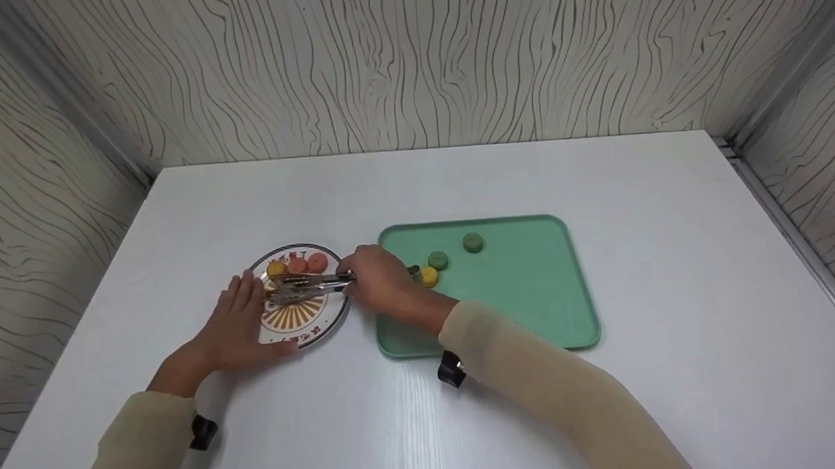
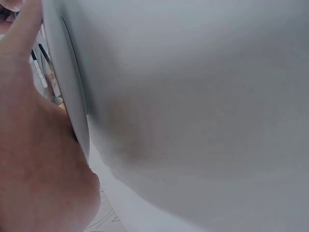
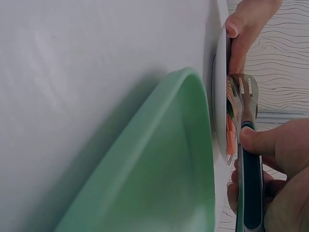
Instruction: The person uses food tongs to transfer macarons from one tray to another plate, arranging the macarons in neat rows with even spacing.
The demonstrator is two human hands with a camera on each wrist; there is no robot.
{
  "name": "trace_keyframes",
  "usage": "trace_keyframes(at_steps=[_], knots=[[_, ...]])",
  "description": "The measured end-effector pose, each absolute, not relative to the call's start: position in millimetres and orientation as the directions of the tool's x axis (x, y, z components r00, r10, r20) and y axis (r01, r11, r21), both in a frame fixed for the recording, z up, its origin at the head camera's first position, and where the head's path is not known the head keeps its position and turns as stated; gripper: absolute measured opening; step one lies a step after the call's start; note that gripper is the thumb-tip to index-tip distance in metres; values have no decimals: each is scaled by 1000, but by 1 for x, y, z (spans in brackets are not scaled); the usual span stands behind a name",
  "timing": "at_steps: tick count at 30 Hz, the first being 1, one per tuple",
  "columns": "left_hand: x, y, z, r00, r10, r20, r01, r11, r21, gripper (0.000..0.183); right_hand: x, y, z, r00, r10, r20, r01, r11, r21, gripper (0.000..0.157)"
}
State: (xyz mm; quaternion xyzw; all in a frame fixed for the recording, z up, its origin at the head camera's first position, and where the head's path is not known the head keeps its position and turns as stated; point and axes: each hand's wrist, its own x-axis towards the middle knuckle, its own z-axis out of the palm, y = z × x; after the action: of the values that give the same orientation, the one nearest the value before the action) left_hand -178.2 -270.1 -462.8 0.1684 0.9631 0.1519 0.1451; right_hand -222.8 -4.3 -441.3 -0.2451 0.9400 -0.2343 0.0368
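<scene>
My right hand (image 1: 384,280) grips metal tongs (image 1: 312,287) by their dark handle (image 3: 252,188), thumb along the top. The slotted tong heads lie low over the left half of a white patterned plate (image 1: 335,313). A dark green bit (image 3: 230,110) shows by the tong heads in the right wrist view; whether they hold it I cannot tell. At the plate's left edge rests my left hand (image 1: 232,336), fingers straight, thumb along the near rim. Two coral macarons (image 1: 317,262) and a yellow macaron (image 1: 276,268) sit at the plate's far side.
Right of the plate lies a green tray (image 1: 522,293) with a raised rim. On it are green macarons (image 1: 473,242) and a yellow macaron (image 1: 429,276), partly beside my right hand. A white table (image 1: 650,249) carries everything, with wood-patterned panels (image 1: 407,61) behind and at both sides.
</scene>
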Motion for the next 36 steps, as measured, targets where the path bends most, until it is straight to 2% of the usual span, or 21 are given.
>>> trace_keyframes(at_steps=[14,25,36], knots=[[-178,-269,-466,-908,363,-212,265,885,382,128,-222,-8,-444,-873,-486,42,-445,758,-477,24],[-177,-265,-461,-907,354,-226,263,898,351,128,-216,12,-443,-867,-498,21,-444,752,-486,28],[-178,-266,-463,-907,359,-221,274,900,340,128,-213,17,-445,-864,-501,45,-461,753,-470,25]])
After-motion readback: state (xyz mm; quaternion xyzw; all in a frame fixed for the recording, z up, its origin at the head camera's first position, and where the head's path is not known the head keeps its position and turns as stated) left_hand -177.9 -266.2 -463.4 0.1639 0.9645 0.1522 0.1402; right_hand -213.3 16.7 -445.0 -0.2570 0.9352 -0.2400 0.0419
